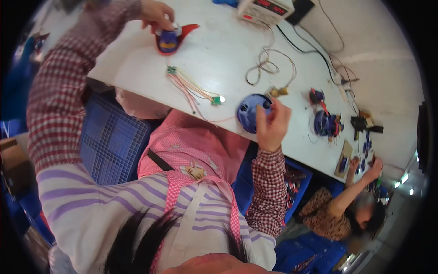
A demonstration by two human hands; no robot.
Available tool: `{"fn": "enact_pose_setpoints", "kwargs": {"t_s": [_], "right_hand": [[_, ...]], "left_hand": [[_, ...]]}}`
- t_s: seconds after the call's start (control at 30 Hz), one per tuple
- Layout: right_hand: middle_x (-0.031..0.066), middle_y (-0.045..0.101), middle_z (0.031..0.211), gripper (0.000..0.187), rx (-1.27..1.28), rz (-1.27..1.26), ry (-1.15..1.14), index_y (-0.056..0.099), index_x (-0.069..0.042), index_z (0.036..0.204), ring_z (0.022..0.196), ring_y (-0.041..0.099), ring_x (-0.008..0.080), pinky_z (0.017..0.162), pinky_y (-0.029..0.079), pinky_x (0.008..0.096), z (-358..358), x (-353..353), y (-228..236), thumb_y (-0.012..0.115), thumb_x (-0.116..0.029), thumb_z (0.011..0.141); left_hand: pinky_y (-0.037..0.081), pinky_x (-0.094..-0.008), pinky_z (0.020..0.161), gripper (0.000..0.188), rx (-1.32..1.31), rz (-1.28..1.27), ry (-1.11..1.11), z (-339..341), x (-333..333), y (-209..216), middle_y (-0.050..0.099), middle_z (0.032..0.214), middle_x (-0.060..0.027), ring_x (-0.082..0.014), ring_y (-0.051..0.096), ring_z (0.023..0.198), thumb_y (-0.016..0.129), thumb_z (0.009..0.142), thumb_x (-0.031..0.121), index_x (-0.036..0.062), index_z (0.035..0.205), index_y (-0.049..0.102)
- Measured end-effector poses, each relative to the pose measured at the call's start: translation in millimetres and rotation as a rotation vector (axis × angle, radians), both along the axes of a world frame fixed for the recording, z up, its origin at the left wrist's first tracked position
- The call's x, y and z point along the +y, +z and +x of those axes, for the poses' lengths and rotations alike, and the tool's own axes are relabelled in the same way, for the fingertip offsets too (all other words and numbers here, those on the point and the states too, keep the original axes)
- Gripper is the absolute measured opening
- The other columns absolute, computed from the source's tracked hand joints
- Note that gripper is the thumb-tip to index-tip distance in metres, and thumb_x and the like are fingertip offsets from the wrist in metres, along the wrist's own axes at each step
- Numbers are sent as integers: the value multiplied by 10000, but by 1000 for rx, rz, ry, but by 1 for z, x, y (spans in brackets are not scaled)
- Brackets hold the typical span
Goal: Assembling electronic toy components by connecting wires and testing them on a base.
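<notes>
At the far left of the table, my left hand [157, 13] is closed at a red, purple and yellow plastic piece [169, 41] with a pointed red wing. Something white shows under its fingers. Nearer the front edge, my right hand [274, 123] has thumb and fingers curled on the right side of a round blue plastic shell [247, 119]. Its fingertips hide part of the shell and whatever small part may be between them. Between my hands lie small green circuit boards [171, 70] joined by thin pink and white wires [189, 84]; one carries a lit white light [222, 99].
A power supply [266, 10] with red digits stands at the back, its leads [262, 68] looped on the table. Blue assemblies with wires [325, 123] lie to the right. A co-worker [346, 210] sits farther right. A blue crate [114, 130] is at my left.
</notes>
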State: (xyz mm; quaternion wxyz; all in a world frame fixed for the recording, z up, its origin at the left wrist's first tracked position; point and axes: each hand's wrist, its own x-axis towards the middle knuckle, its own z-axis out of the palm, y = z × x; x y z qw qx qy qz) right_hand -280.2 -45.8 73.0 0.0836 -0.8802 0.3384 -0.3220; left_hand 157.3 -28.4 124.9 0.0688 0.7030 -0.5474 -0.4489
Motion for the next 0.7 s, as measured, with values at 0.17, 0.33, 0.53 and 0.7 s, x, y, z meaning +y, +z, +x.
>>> {"fn": "enact_pose_setpoints", "kwargs": {"t_s": [0.17,0.33,0.53,0.7], "right_hand": [[133,503,1042,513,-327,304,-280,504,5,1150,721,507,165,615,432,229,-47,-54,7,727,-214,745],[103,578,894,373,-240,658,-152,588,6,1004,659,511,121,558,430,213,-24,-97,-3,712,-243,755],[39,585,690,232,-296,741,-131,632,3,878,530,482,86,447,400,192,-6,-105,19,669,-211,796],[46,605,701,199,-383,735,-101,623,3,867,524,484,72,429,396,186,-15,-90,43,658,-185,812]], "left_hand": [[433,-255,327,347,25,-1,14,10,-9,-7,585,734,-131,-184,570,516,630,816,229,-19,1039,535],[407,-390,714,390,7,-13,92,36,-17,-8,522,992,-160,-238,512,850,628,823,293,32,1104,550],[465,-266,617,352,-578,-993,298,-40,19,-33,584,913,-115,-192,557,718,666,800,233,11,1055,568],[454,-320,570,404,-43,-814,-44,-222,10,-86,614,695,-91,-200,567,597,573,862,384,43,1078,585]]}}
